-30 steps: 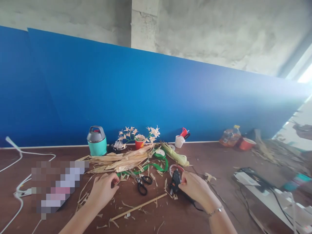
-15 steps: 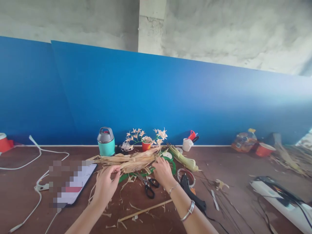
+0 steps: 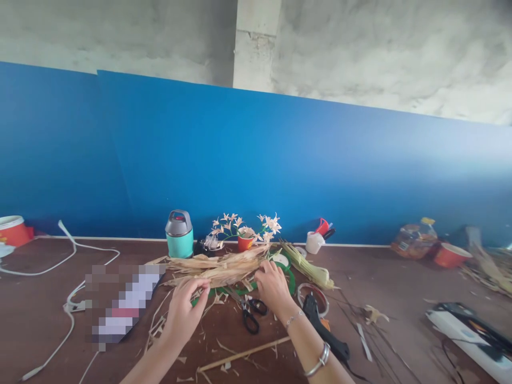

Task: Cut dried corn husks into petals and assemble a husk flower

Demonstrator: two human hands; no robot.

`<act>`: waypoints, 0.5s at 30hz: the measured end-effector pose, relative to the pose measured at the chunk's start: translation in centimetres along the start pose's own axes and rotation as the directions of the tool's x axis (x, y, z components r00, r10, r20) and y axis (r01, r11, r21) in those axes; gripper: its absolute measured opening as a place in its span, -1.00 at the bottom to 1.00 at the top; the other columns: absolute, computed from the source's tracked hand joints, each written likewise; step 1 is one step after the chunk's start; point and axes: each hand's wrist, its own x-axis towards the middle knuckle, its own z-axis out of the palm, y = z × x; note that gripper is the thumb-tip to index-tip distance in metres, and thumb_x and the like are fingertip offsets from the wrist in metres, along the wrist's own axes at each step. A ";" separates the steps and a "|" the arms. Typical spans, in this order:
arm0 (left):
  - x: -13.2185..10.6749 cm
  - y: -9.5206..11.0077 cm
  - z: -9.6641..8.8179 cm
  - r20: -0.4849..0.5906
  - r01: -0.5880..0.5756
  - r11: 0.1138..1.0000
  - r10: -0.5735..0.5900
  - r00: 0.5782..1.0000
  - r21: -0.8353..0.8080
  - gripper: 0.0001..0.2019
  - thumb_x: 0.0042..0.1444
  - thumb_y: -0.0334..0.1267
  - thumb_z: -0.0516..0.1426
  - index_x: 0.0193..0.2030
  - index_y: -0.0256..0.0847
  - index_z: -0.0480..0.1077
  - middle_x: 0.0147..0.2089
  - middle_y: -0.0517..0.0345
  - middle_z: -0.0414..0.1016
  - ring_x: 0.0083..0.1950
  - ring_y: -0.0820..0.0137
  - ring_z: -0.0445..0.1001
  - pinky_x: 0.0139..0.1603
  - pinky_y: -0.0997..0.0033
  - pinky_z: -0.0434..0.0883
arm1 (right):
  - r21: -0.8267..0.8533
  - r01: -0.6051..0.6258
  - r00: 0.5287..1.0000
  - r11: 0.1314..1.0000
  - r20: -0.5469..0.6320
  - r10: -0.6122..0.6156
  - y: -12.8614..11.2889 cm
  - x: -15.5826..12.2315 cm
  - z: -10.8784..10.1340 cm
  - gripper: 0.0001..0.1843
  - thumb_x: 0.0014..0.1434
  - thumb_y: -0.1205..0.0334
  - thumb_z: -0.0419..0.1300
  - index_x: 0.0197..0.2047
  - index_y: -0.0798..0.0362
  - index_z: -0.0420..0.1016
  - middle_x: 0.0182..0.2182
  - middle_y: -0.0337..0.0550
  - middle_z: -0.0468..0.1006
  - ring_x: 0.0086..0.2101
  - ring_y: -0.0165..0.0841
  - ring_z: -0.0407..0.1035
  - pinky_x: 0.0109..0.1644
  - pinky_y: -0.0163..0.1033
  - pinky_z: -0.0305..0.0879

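A pile of dry corn husks (image 3: 218, 266) lies across the brown table (image 3: 400, 288). My left hand (image 3: 185, 309) pinches the near end of a husk strip at the pile's front edge. My right hand (image 3: 273, 285) rests on the pile's right end beside a green ribbon (image 3: 290, 269), fingers curled down; what they hold is hidden. Black scissors (image 3: 250, 314) lie between my hands. A black glue gun (image 3: 324, 333) lies by my right wrist, next to a tape roll (image 3: 316, 293).
A teal flask (image 3: 179, 233), a red cup of husk flowers (image 3: 246, 234) and a white cup (image 3: 314, 241) stand by the blue wall. A phone (image 3: 124, 304), white cables (image 3: 68, 256), a thin stick (image 3: 244, 354), a power strip (image 3: 468, 330), and a red bowl (image 3: 450, 255) sit around.
My right hand let go of the glue gun, which now lies on the table, and moved left onto the husk pile. My left hand rose to the pile's front edge. The view panned left.
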 end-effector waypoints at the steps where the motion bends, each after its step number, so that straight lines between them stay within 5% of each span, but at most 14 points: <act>1: 0.0 0.2 0.0 0.019 0.028 0.998 -0.027 0.999 -0.049 -0.81 0.07 -0.16 0.07 -0.30 -0.17 0.46 -0.24 0.01 0.55 -0.14 0.20 0.46 -0.06 0.24 0.35 | 0.011 0.023 1.000 1.000 -0.019 -0.023 -0.3 0.0 -0.5 -0.77 0.13 0.43 0.06 -0.42 0.02 0.50 -0.26 -0.11 0.39 -0.20 -0.27 0.23 -0.14 -0.21 0.09; 4: -0.1 1.2 -0.1 0.136 0.204 0.952 -0.176 0.975 -0.229 -0.71 0.06 -0.06 0.08 -0.20 -0.18 0.49 -0.20 0.02 0.56 -0.15 0.21 0.47 -0.10 0.29 0.38 | 0.074 0.171 0.976 0.983 -0.146 -0.159 -1.6 -0.4 -2.2 -0.72 0.19 0.42 0.01 -0.30 -0.04 0.52 -0.37 -0.17 0.39 -0.26 -0.32 0.24 -0.17 -0.25 0.09; 8: -0.3 2.9 0.0 0.255 0.415 0.785 -0.330 0.909 -0.460 -0.59 -0.01 0.05 0.12 -0.17 -0.22 0.52 -0.23 0.05 0.58 -0.14 0.23 0.47 -0.10 0.35 0.37 | 0.147 0.438 0.863 0.887 -0.344 -0.369 -4.2 -1.5 -3.2 -0.73 0.19 0.43 0.01 -0.24 -0.04 0.49 -0.34 -0.16 0.45 -0.30 -0.33 0.25 -0.22 -0.24 0.11; 11: -0.5 3.6 0.2 0.327 0.466 0.701 -0.336 0.883 -0.540 -0.60 -0.05 0.07 0.15 -0.26 -0.22 0.55 -0.28 0.06 0.58 -0.18 0.26 0.45 -0.16 0.39 0.36 | 0.173 0.567 0.795 0.805 -0.368 -0.481 -5.8 -2.3 -2.4 -0.75 0.20 0.42 -0.02 -0.25 0.01 0.46 -0.25 -0.14 0.48 -0.24 -0.32 0.27 -0.19 -0.21 0.13; 15: -0.6 3.7 0.4 0.477 0.568 0.518 -0.312 0.822 -0.640 -0.73 -0.11 -0.07 0.25 -0.43 -0.28 0.53 -0.44 0.10 0.52 -0.36 0.38 0.43 -0.32 0.47 0.31 | 0.186 0.597 0.782 0.780 -0.351 -0.515 -6.7 -2.6 -1.1 -0.77 0.19 0.40 -0.02 -0.33 0.04 0.44 -0.34 -0.15 0.47 -0.32 -0.32 0.28 -0.25 -0.21 0.17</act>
